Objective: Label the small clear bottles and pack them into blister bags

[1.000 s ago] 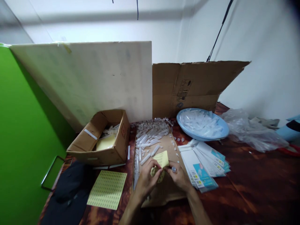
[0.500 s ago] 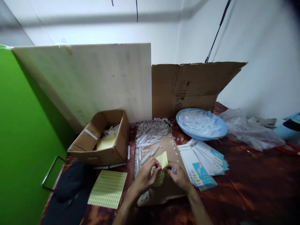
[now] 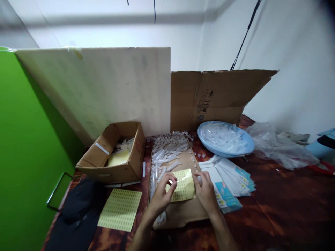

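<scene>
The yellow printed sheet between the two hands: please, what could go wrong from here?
The yellow printed sheet might crease if the left hand presses its edge. The clear piece in the right hand could slip out. Loose tubes near the left hand could be knocked.

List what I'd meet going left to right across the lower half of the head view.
Green panel → black cap → first yellow sheet → left hand → second yellow sheet → right hand → fanned cards → clear plastic bag.
</scene>
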The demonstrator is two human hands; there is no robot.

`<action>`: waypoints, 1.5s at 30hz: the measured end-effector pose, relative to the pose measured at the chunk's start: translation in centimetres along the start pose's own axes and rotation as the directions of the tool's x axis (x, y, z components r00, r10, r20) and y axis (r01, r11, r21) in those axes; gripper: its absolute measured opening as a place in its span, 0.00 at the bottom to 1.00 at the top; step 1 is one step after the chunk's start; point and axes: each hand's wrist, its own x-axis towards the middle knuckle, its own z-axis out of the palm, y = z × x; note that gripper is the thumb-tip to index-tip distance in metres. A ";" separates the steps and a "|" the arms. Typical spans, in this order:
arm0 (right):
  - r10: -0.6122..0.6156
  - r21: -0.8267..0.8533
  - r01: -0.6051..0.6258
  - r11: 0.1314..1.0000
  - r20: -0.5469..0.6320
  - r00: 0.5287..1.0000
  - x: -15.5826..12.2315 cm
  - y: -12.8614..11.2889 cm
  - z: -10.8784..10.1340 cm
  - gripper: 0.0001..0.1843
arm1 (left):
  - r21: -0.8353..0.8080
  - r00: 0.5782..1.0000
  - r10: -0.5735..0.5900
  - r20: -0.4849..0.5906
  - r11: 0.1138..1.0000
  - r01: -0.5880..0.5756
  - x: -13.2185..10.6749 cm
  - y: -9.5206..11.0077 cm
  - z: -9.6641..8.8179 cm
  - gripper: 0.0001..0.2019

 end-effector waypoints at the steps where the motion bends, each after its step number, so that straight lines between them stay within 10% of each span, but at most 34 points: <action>1: -0.068 -0.002 0.069 0.998 0.080 0.994 0.0 -0.6 -0.2 0.13 | -0.029 1.000 0.001 -0.002 1.000 -0.001 0.1 0.4 0.1 0.07; 6: -0.258 0.100 0.237 0.966 0.341 0.904 -0.4 -3.3 0.1 0.11 | -0.043 1.000 0.011 -0.001 0.999 -0.011 0.2 2.0 0.6 0.05; 35: -0.218 0.173 0.165 0.971 0.359 0.908 -1.1 -3.0 1.3 0.12 | 0.144 0.993 0.083 -0.085 0.987 -0.070 -0.1 2.7 2.6 0.06; 45: -0.083 0.212 0.019 0.977 0.298 0.951 -1.7 -3.5 -1.5 0.19 | 0.045 0.984 -0.008 -0.176 0.999 0.017 1.1 0.1 2.5 0.08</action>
